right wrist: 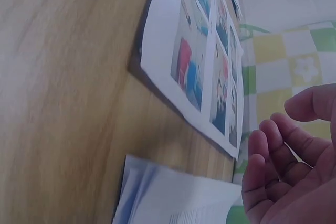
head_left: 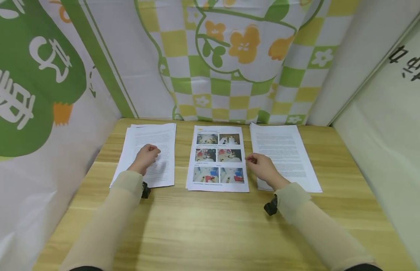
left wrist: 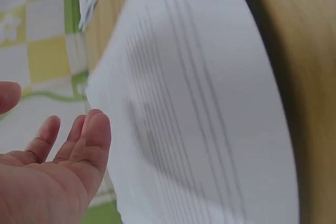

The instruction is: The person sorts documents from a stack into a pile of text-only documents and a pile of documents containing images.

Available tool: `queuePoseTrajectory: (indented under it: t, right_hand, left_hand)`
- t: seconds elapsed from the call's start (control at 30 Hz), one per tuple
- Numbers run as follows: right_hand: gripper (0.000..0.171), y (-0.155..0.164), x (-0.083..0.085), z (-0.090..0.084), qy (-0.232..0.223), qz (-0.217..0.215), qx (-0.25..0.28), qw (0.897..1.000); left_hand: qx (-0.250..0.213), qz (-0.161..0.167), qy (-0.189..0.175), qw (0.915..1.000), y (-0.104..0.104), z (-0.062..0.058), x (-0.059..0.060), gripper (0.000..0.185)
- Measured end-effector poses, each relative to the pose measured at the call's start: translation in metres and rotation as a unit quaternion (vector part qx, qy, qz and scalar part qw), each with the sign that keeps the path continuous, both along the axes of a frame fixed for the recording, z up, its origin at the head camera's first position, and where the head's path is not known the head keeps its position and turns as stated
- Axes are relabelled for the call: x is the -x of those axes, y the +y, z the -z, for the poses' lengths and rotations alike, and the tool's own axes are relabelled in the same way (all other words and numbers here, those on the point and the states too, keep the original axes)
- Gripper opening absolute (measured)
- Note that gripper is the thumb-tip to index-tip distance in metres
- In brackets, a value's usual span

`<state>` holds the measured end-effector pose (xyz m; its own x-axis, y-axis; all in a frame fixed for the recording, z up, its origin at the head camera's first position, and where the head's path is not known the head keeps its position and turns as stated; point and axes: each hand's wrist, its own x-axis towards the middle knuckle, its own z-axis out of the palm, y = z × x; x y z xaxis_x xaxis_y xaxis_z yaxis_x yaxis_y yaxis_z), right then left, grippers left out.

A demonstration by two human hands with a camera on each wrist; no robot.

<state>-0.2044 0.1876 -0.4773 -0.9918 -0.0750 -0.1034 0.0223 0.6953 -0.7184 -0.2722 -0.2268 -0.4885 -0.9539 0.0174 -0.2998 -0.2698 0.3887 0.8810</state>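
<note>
Here, table: a wooden table (head_left: 210,226) carried three paper stacks side by side.
Left hand: the left hand (head_left: 146,158) lay over the left text stack (head_left: 162,139), fingers loosely curled, holding nothing (the wrist view showed them relaxed).
Right hand: the right hand (head_left: 262,167) hung between the photo page stack (head_left: 218,158) and the right text stack (head_left: 284,150), fingers slack, gripping nothing.
Behind: a checkered flower cloth (head_left: 230,75).
</note>
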Motion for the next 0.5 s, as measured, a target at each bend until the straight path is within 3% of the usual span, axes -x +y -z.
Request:
queuePoseTrajectory:
  t: [0.2,0.5]
  right_hand:
    - [0.030,-0.023,0.003,0.004,-0.008,-0.025,0.004,1.000]
    - [0.032,-0.077,0.012,-0.004,-0.030,-0.063,0.034,0.997]
  left_hand:
    - [0.020,-0.029,-0.019,0.9992,-0.036,0.002,-0.007,0.050]
    - [0.038,-0.077,-0.021,0.9961,-0.070,0.001,-0.020,0.052]
